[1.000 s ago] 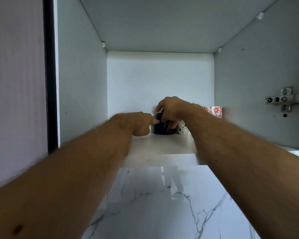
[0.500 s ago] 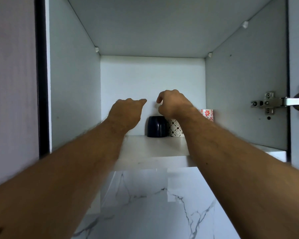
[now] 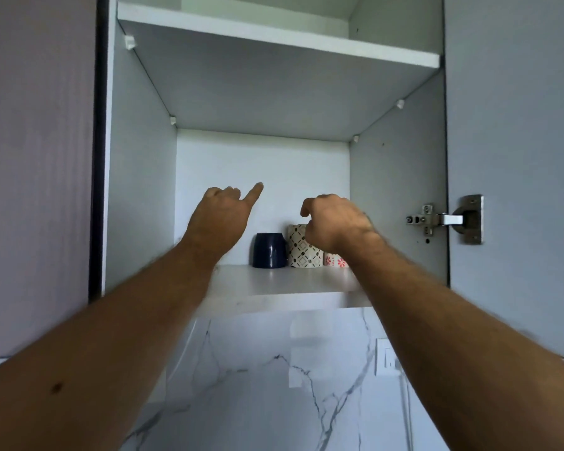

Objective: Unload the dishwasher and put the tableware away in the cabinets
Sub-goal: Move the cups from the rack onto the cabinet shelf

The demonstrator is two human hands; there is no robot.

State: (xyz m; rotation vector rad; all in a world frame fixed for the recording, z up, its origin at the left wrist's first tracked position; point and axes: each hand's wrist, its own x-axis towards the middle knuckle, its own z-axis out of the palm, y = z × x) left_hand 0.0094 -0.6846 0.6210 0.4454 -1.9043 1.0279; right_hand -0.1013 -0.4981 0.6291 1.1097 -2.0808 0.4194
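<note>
A dark blue cup [image 3: 269, 250] stands upside down at the back of the lower shelf [image 3: 267, 283] of an open wall cabinet. Right beside it stands a white cup with a dark diamond pattern [image 3: 302, 247], then a white cup with red flowers [image 3: 336, 261], partly hidden by my right wrist. My left hand [image 3: 220, 216] hovers above and left of the blue cup, thumb stuck out, fingers loosely curled, holding nothing. My right hand [image 3: 334, 222] hovers in front of the patterned cup, fingers loosely curled, also holding nothing. Neither hand touches a cup.
An upper shelf [image 3: 274, 37] runs across the top of the cabinet. The open door [image 3: 515, 141] hangs at the right on a metal hinge [image 3: 443, 219]. A closed cabinet front [image 3: 36, 157] is at the left. Below are a marble backsplash [image 3: 267, 385] and a wall socket [image 3: 386, 356].
One second ago my right hand was over the blue cup and my left touched it. Both hands have let go, lifted and drawn back. The view has pulled away from the cabinet.
</note>
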